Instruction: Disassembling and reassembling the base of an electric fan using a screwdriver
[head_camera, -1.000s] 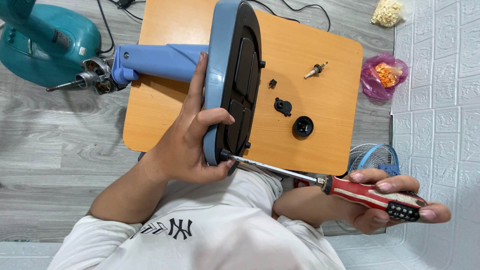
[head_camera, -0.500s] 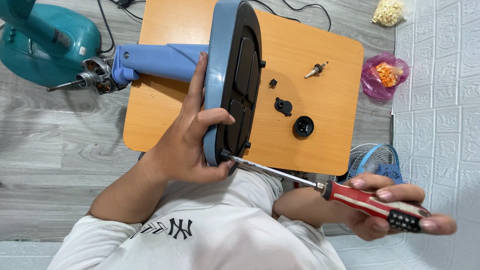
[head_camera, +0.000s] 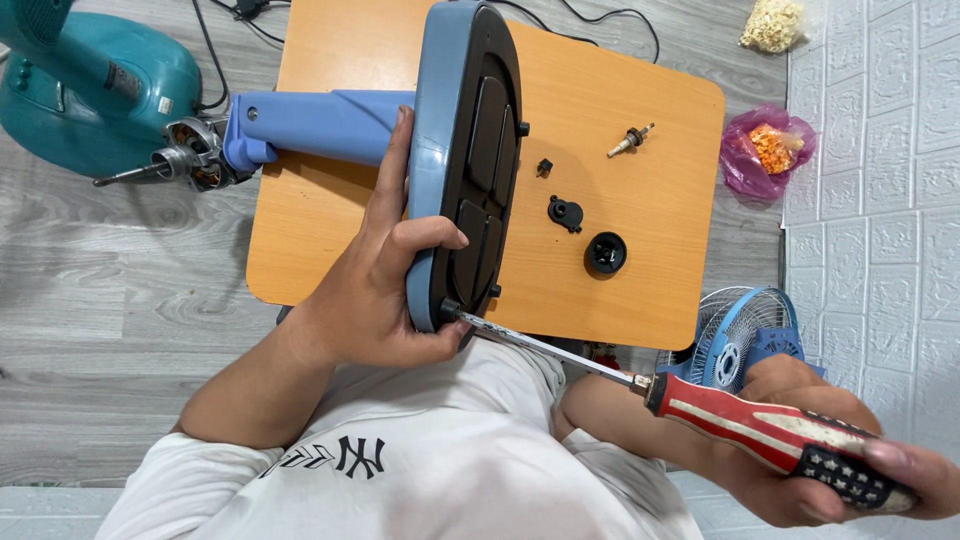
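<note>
While your left hand (head_camera: 375, 290) holds a clenched grip on the near rim of the blue plastic fan base with its black underside panel (head_camera: 470, 160), the base stands on edge over the orange wooden desk (head_camera: 640, 180). Its blue stem (head_camera: 315, 120) points left, ending in a bare metal motor shaft (head_camera: 180, 160). Your right hand (head_camera: 820, 440) grasps the red-and-white striped screwdriver handle (head_camera: 780, 440); the metal shank (head_camera: 545, 348) runs left to the base's near edge, its tip at a black fitting there. On the desk, right of the base, lie a black round cap (head_camera: 605, 252), a smaller black piece (head_camera: 565, 213) and a metal spindle (head_camera: 630, 140). A teal fan housing (head_camera: 90, 90) lies far left.
</note>
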